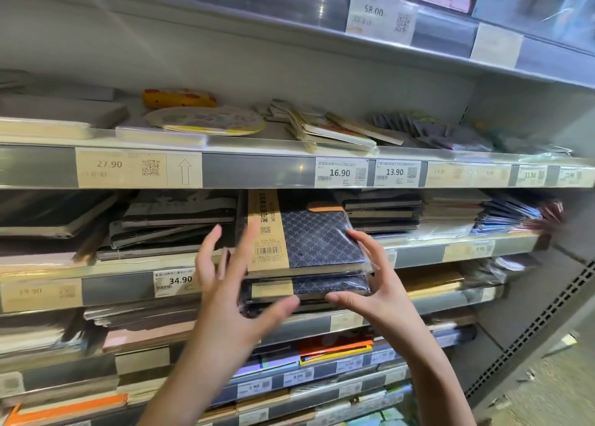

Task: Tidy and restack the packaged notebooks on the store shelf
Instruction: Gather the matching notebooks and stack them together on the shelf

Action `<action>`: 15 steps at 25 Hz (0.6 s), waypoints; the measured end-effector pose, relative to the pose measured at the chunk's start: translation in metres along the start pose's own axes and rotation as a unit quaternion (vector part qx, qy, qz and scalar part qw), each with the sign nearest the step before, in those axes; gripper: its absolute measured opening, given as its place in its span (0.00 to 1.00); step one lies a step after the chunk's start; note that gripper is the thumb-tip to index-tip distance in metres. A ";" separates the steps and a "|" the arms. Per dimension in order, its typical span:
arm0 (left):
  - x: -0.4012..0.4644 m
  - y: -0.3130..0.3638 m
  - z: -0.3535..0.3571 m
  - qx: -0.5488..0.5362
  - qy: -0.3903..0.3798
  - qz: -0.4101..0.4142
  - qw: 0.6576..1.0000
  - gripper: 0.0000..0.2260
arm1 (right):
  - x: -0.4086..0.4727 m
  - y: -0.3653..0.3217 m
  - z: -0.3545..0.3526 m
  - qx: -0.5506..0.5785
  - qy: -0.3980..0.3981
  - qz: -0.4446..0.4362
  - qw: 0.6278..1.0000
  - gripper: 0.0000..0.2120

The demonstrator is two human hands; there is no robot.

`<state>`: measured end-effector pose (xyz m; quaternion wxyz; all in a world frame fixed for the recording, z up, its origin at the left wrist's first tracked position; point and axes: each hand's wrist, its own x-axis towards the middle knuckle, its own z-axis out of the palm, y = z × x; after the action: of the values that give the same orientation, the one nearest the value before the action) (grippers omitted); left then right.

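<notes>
Hands: right (373, 284) grips wrapped notebooks (309, 258) (two stacked) at shelf (418, 255); left (225, 280) spread wide.

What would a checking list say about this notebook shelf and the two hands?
Surface: shelf, crowded, price tags along its edge.
Job's things: two wrapped navy notebooks, stacked, sticking out past the shelf edge.
Clutter: dark notebook piles leaning unevenly to the left.
Grippers: right hand grips the stack's right side; left hand open beside its left side, contact unclear.
Cables: nothing seen.
Surroundings: shelves above and below, perforated side panel.
</notes>
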<state>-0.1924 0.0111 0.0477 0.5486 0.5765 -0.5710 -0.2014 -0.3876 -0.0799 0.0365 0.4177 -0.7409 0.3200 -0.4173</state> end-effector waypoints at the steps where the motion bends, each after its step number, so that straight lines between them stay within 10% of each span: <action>1: -0.005 -0.005 0.009 0.062 0.003 0.069 0.996 0.41 | 0.003 0.001 0.000 0.004 0.002 0.005 1.000 0.41; 4: 0.005 -0.028 0.023 0.193 0.027 0.184 0.963 0.35 | 0.015 -0.002 0.003 -0.002 0.002 0.012 1.000 0.40; 15: 0.053 -0.039 0.016 0.388 0.078 0.154 0.905 0.32 | 0.034 0.019 0.014 -0.213 0.054 -0.097 0.971 0.39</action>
<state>-0.1754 -0.0517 0.0301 0.3486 0.6626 -0.6412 0.1684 -0.3623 -0.1110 0.0273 0.1901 -0.8165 0.3503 -0.4178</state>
